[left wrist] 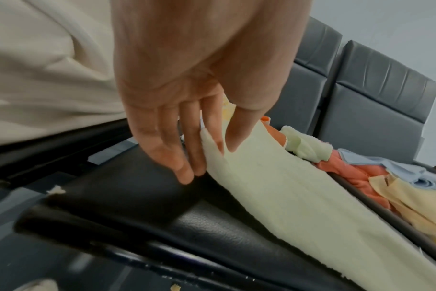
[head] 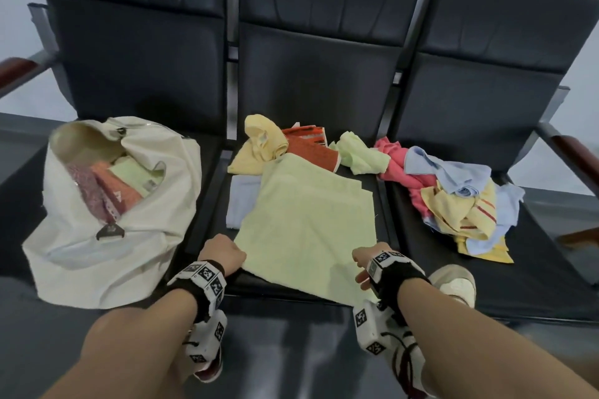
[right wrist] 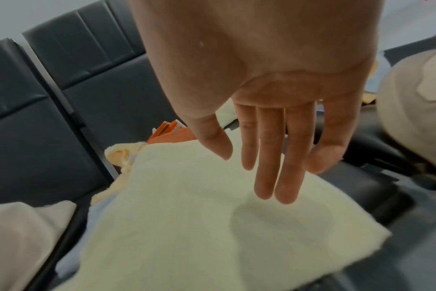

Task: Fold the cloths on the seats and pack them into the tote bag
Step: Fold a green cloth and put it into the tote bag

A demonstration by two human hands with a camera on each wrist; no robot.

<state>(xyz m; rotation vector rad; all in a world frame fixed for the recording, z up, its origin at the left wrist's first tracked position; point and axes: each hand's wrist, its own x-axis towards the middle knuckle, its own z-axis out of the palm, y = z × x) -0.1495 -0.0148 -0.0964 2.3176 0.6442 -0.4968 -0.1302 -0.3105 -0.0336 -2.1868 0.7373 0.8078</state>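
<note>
Left wrist view: left hand (left wrist: 184, 110) pinches the near-left corner of the pale green cloth (left wrist: 286, 193) between thumb and forefinger, apparently to raise it for a fold. Right hand (right wrist: 274, 128) hovers over the cloth's near-right part, fingers straight, holding nothing. Cloth lies spread on the middle seat (head: 382, 201); tote bag (head: 81, 253) stands on the left seat.

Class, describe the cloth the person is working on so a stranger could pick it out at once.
Of three dark seats, take the middle seat. At its front lies a pale green cloth, the left hand pinching its edge. Unlike the crumpled cloths behind, it lies spread flat.
</note>
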